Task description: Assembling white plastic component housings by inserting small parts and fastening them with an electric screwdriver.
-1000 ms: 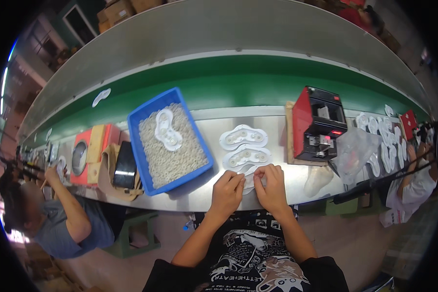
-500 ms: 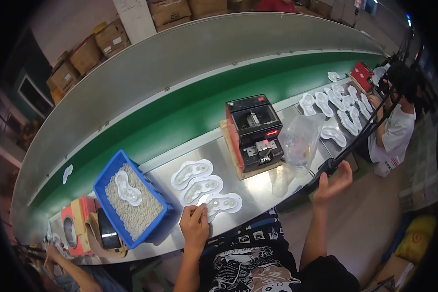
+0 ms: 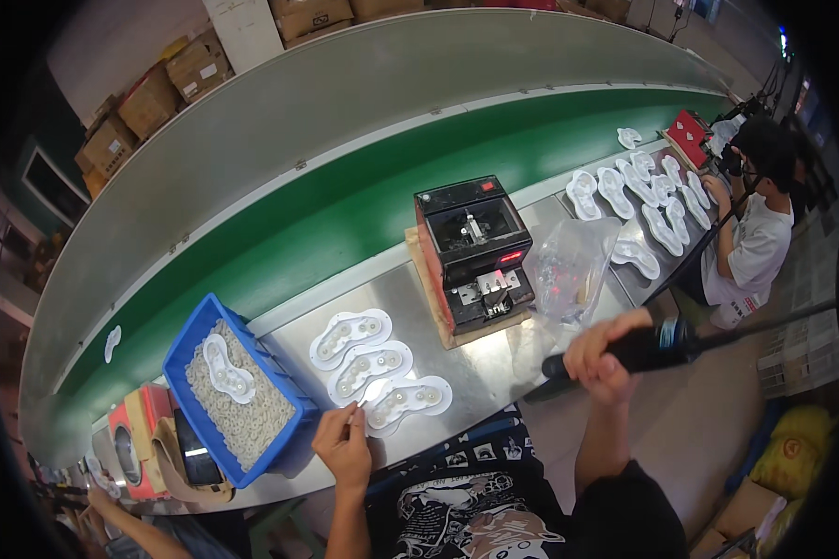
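White piece (image 3: 407,403) located on the near part of the table (image 3: 480,382), right of the blue bin (image 3: 280,440); table surface smooth, metallic and reflective; bin wall rigid plastic, its contents a loose, grainy mass of small pale rings (image 3: 249,429); clear bag (image 3: 576,265) crumpled and glossy, right of the boxy red-and-black machine (image 3: 475,256); piece outline curved and lobed, with a flat rim around a raised centre bearing small round discs in a row; two similar pieces (image 3: 370,370) lie just beyond it, toward the far left; left hand (image 3: 343,447): thumb and fingertips drawn together at the piece's left edge, though whether they pinch it cannot be told; right hand (image 3: 601,359): fingers wrapped around a black cylindrical tool (image 3: 653,347), raised above the table's near edge.
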The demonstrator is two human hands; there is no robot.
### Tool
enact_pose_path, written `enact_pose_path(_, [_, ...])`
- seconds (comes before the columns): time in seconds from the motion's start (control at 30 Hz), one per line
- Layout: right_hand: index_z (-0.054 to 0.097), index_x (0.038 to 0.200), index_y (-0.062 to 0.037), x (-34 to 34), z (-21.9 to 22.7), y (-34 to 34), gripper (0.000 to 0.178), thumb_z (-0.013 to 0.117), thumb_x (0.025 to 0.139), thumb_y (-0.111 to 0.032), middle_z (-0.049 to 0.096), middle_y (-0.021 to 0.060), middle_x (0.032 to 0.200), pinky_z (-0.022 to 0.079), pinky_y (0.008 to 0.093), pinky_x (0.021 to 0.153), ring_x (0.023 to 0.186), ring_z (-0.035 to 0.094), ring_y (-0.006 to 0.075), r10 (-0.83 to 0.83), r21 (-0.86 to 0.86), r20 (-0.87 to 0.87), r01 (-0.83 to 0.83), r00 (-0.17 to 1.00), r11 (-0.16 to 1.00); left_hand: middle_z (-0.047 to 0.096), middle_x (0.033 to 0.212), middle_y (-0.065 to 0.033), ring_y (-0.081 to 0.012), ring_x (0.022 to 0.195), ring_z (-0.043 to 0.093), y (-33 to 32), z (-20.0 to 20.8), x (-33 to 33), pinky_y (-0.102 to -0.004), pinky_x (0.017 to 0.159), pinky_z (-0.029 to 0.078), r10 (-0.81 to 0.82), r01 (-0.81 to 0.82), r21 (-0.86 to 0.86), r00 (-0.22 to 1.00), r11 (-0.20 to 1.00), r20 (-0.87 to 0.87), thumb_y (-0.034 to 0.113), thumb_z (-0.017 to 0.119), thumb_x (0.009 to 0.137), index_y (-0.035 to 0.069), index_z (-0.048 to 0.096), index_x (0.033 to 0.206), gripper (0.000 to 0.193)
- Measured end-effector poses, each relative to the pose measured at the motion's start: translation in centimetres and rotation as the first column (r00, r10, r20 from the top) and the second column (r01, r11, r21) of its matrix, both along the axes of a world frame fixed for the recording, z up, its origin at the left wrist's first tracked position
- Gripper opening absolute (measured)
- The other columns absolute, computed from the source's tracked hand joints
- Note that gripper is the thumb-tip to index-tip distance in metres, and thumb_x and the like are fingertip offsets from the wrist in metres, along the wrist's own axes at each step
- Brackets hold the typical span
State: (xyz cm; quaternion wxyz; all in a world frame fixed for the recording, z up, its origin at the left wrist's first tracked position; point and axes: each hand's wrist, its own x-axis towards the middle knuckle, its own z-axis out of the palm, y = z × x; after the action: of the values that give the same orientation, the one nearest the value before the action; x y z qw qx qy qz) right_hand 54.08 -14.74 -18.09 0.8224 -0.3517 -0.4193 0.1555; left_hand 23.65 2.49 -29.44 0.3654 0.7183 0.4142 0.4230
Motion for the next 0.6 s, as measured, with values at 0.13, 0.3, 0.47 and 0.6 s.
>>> enact_pose_path(0.13, [0.043, 0.115, -0.0069, 1.8, 3.2, 5.6, 0.035, 0.068, 0.092, -0.003, 0.048, 0.0041, 0.067, 0.044, 0.0322, 0.050, 0.051, 0.047, 0.0139, -0.019, -0.023, 0.131, 0.023, 0.991, 0.999, 0.064, 0.087, -0.0028, -0.0064, 0.071, 0.058, 0.2, -0.5, -0.2, -0.0204, 0.062, 0.045, 0.036, -0.024, -0.143, 0.996, 0.989, 0.080, -0.003, 0.071, 0.092, -0.005, 0.073, 0.099, 0.007])
enact_pose_path(0.3, [0.045, 0.115, -0.0034, 2.7, 3.9, 10.1, 0.032, 0.063, 0.089, 0.006, 0.053, 0.0055, 0.068, 0.047, 0.0327, 0.050, 0.050, 0.050, 0.0140, -0.121, -0.128, 0.122, 0.137, 0.985, 0.982, 0.065, 0.086, -0.0033, -0.0057, 0.070, 0.058, 0.1, 0.8, 0.6, -0.0199, 0.063, 0.045, 0.015, -0.014, -0.132, 1.000, 0.991, 0.008, -0.003, 0.070, 0.092, -0.006, 0.072, 0.096, 0.005])
enact_pose_path(0.47, [0.046, 0.111, -0.0015, 2.4, 2.3, 10.9, 0.032, 0.062, 0.086, 0.010, 0.055, 0.0064, 0.069, 0.047, 0.0325, 0.050, 0.050, 0.051, 0.0139, -0.166, -0.286, 0.047, 0.173, 0.985, 0.943, 0.065, 0.076, -0.0027, -0.0054, 0.065, 0.056, -0.2, 0.3, -0.3, -0.0203, 0.059, 0.043, -0.042, 0.042, -0.126, 0.999, 0.991, 0.002, -0.002, 0.071, 0.090, -0.005, 0.073, 0.093, 0.005])
enact_pose_path(0.6, [0.055, 0.100, -0.0027, 3.3, 1.1, 9.7, 0.030, 0.072, 0.080, 0.012, 0.062, 0.0045, 0.076, 0.050, 0.0251, 0.056, 0.061, 0.060, 0.0093, 0.003, -0.210, 0.171, 0.034, 0.985, 0.977, 0.060, 0.068, -0.0039, -0.0078, 0.059, 0.054, -0.8, 1.4, 0.3, -0.0222, 0.055, 0.042, -0.086, 0.085, -0.017, 0.992, 0.996, -0.097, 0.001, 0.074, 0.087, -0.003, 0.073, 0.095, 0.009])
